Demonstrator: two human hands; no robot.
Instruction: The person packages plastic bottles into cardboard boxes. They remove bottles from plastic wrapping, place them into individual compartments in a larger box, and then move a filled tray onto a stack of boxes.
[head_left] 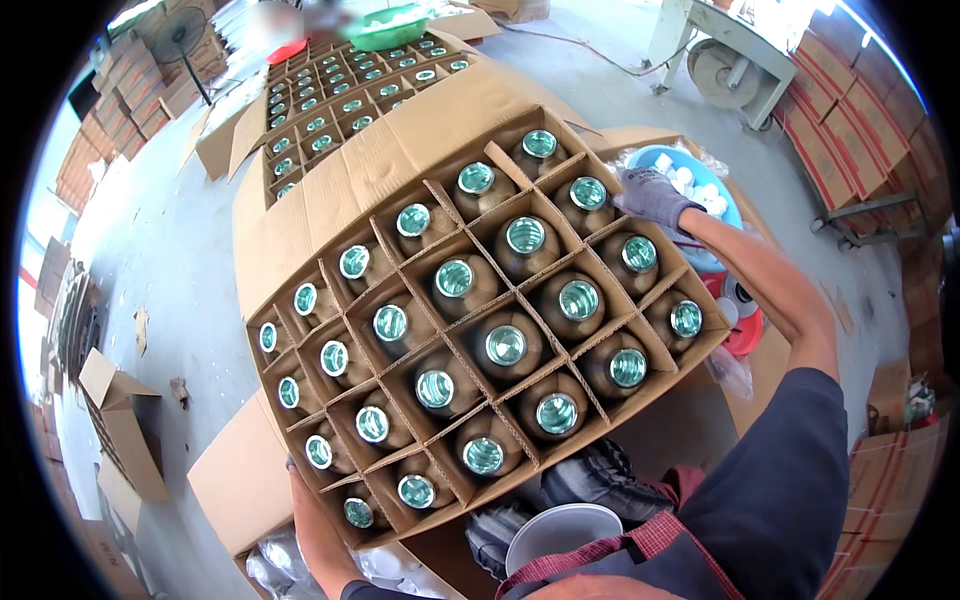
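Note:
A large open cardboard box (470, 320) spans the middle of the view, set at a slant. Cardboard dividers part it into cells, and rounded, mirror-like glass bottles stand in them, resembling vacuum-flask liners. One such glass bottle (506, 345) shows a bright greenish mouth, as the others do. My right hand (655, 195), in a grey glove, grips the box's far right edge, fingers bent over the rim. At the near left side my left hand (290, 464) is against the box; only a sliver of it shows below the cardboard, and its fingers are hidden.
Behind stands another divided box of bottles (350, 95), with a green basin (388, 28) on it. A blue basin (690, 185) of white pieces sits beyond my right hand. Near my lap is a grey bucket (560, 535). Stacked cartons (850, 120) and a fan (182, 40) stand farther off.

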